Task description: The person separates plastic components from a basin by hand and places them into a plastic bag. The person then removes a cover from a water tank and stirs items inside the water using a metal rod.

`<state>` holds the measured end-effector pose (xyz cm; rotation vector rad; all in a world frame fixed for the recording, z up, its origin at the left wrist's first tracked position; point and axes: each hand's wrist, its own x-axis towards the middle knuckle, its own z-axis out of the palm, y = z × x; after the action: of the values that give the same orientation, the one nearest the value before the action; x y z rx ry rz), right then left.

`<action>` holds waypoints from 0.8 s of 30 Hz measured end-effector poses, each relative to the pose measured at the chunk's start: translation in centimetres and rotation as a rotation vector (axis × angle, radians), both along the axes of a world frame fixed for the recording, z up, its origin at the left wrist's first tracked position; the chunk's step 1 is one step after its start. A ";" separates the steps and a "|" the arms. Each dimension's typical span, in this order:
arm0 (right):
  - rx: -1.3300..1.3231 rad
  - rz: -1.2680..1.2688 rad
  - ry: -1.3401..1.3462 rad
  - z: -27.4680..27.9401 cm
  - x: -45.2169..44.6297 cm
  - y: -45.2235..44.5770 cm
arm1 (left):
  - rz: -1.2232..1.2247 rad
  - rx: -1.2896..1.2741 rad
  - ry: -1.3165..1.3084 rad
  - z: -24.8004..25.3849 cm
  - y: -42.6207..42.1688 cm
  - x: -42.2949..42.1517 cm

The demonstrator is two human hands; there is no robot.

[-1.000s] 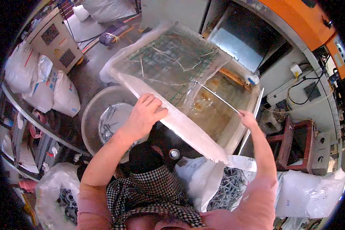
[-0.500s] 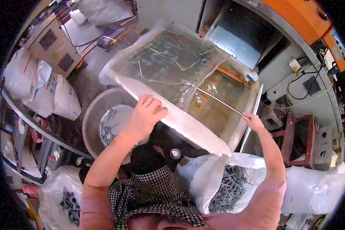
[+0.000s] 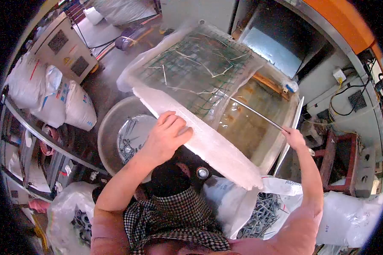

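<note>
My right hand [image 3: 294,139] is closed around the end of a thin metal rod [image 3: 259,114]. The rod slants over a water tank [image 3: 276,146], and its far tip meets the green mesh net [image 3: 208,102] and clear plastic sheet at the tank's middle. Along the near side of the tank lies a rough white foam board [image 3: 217,155]. My left hand [image 3: 169,137] is curled over this board's edge, fingers together. Under the net and sheet, the water is cloudy, so what lies there cannot be made out.
Left of the tank stands a round grey basin [image 3: 108,138] with several grey plastic pieces. An open white sack [image 3: 234,212] of similar pieces is in front, near a small can [image 3: 202,173]. Full sacks [image 3: 78,106] and a metal rail [image 3: 51,140] line the left. A wooden strip [image 3: 268,85] lies inside the tank.
The view has shifted, so the scene sits slightly farther right and lower. The green net shows more clearly. Both hands keep their holds, and the rod's slant is nearly the same.
</note>
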<state>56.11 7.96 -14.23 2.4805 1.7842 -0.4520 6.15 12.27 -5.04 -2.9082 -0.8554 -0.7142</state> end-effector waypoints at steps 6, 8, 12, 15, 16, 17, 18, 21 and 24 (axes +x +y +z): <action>-0.005 0.007 -0.109 7.7 1.1 -6.3 | 0.192 0.154 -0.079 1.8 -0.5 3.7; 0.027 0.068 -0.113 8.9 2.1 -7.6 | 0.215 0.154 -0.083 1.9 -0.5 5.3; 0.010 0.020 -0.034 10.2 1.9 -9.2 | 0.197 0.112 -0.121 1.6 -1.3 7.2; -0.008 0.066 0.031 9.3 1.2 -8.9 | 0.170 0.116 -0.179 1.4 -2.0 7.5; -0.009 0.113 0.073 8.7 0.8 -8.3 | 0.169 0.121 -0.178 1.4 -2.1 7.4; -0.051 0.078 0.063 7.4 0.9 -7.7 | 0.168 0.126 -0.176 1.3 -2.2 7.3; -0.078 0.087 0.075 6.6 0.4 -6.9 | 0.171 0.138 -0.180 1.2 -2.2 7.2; -0.066 0.162 0.114 3.3 -1.0 -4.7 | 0.176 0.145 -0.230 1.0 -2.0 7.3; -0.044 0.257 0.207 -0.4 -1.1 -2.2 | 0.186 0.160 -0.263 0.6 -1.3 7.3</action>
<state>55.01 5.77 -14.60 2.2025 2.1059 -0.7407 13.49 10.95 -4.41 -2.5894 -1.0220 -1.1061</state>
